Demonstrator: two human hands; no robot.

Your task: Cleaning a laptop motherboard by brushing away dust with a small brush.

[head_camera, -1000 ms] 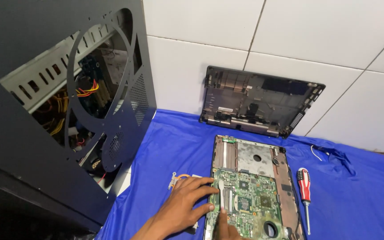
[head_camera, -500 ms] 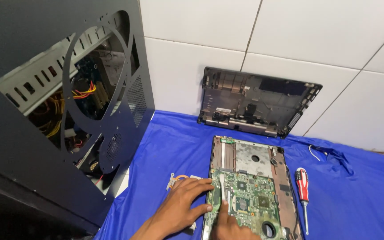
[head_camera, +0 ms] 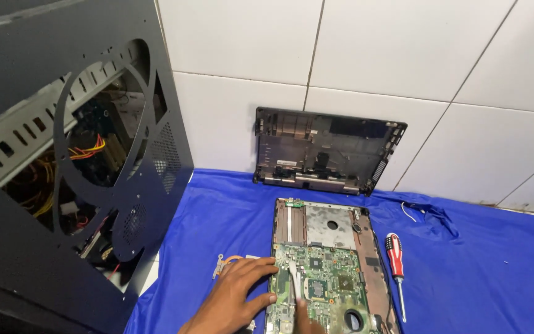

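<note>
1. The opened laptop base [head_camera: 329, 266] lies flat on the blue cloth [head_camera: 483, 272] that covers the counter. Its green circuit board [head_camera: 319, 287] faces up, so the parts are easy to reach. It sits near the front edge, right under the person's hands.

2. The left hand [head_camera: 239, 294] rests palm down on the cloth, just at the left edge of the board. Its fingers [head_camera: 261, 269] are spread wide and flat and grip nothing. Judging by the pose, they steady the base so it does not slide on the cloth.

3. Only the tips of the right hand [head_camera: 307, 318] show at the bottom edge. They lie on the board beside a thin white strip [head_camera: 294, 278], which may be a small tool or a cable. I cannot tell whether those fingers pinch it or only touch it.

4. A red-handled screwdriver [head_camera: 395, 260] lies just right of the base, with its tip toward the person. It is within easy reach of the right hand.

5. The dark bottom cover [head_camera: 326, 151] leans upright against the white tiled wall [head_camera: 403, 62]. There it is out of the working area.

6. A small copper-coloured metal part [head_camera: 228, 263] lies on the cloth, just beside the left fingertips.

7. An open black computer case [head_camera: 63, 173] stands at the left, with coloured wires visible inside.
</note>
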